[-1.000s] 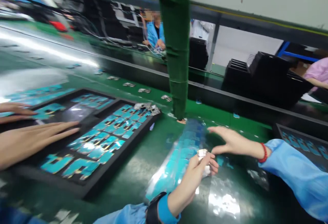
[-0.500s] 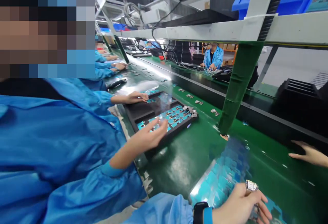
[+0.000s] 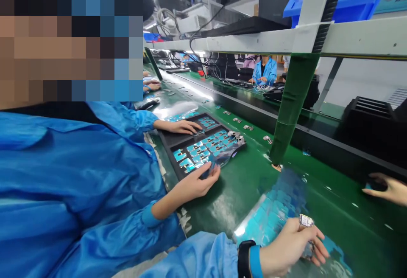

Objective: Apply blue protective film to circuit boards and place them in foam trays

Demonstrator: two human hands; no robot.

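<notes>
In the head view, the person's two hands are well apart above the green worktop. The left hand, low in the view, is curled round a small metal part, which sits at the thumb side and stands up past the knuckles. Something shiny also shows below its palm, too hidden to name. Just beside and partly beneath this hand lies a clear sheet with blue pieces in it.

The right hand reaches in from the right edge, thumb and fingers curved, near the black rail. A bit of blue shows between them; whether they grip it, I cannot tell. The metal part is well away from this hand.

To the left, a co-worker's hands are at a black tray of blue boards, one over it, the other at its near side with clear film. Metal pieces lie in a row between the tray and the rail.
</notes>
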